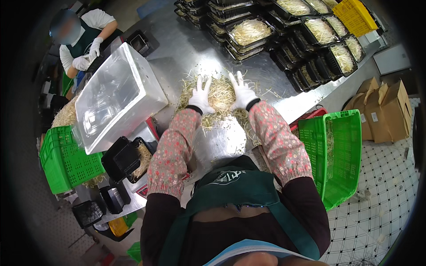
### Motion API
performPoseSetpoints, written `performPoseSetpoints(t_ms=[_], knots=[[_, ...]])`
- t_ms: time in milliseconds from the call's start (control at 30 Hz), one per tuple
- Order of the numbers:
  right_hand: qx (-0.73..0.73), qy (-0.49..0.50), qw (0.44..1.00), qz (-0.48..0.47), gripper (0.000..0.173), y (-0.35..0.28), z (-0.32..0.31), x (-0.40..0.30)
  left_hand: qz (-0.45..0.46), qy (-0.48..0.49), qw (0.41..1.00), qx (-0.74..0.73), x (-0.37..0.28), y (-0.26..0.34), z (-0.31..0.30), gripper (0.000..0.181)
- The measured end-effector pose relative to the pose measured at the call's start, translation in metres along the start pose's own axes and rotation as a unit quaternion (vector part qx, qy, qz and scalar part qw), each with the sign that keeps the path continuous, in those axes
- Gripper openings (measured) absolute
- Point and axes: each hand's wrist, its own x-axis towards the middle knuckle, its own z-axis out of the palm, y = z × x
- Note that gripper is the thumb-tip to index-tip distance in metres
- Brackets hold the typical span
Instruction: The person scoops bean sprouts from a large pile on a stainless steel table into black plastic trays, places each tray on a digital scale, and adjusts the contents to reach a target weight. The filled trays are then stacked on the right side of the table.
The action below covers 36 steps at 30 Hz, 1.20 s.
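Observation:
A loose heap of bean sprouts (221, 94) is spread on the stainless steel table (173, 56) in front of me. White gloves cover both hands. My left hand (201, 96) rests at the heap's left side, its fingers apart and pointing away from me. Opposite it, my right hand (242, 91) touches the heap's right side with spread fingers. Neither hand is closed around anything. Stray sprouts and small green bits lie around the heap and towards the table's near edge.
Black trays of sprouts (251, 31) stand stacked at the back. On the left are a white foam box (153, 86) holding clear plastic, a green crate (71, 159) and an open black tray (141, 161). Another green crate (342, 156) stands right. A gloved co-worker (88, 43) is at far left.

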Motion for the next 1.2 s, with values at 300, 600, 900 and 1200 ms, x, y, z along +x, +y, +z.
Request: performPoseSetpoints(t_ms=[300, 600, 900, 1200], knots=[[0.028, 0.069, 0.974, -0.214, 0.070, 0.019, 0.040, -0.060, 0.114, 0.213, 0.969, -0.051, -0.092, -0.018, 0.080, 0.059], [-0.046, 0.058, 0.990, -0.123, 0.095, 0.027, 0.039, -0.017, -0.018, 0.095, 0.994, 0.049, -0.020, -0.005, 0.035, 0.094], [0.299, 0.103, 0.901, -0.297, 0.071, 0.027, -0.061, -0.022, 0.120, 0.168, 0.973, -0.105, -0.030, 0.007, -0.046, 0.066], [0.325, 0.131, 0.857, -0.379, 0.048, 0.003, -0.105, -0.039, 0.161, 0.284, 0.934, -0.144, -0.087, 0.033, -0.095, 0.047]])
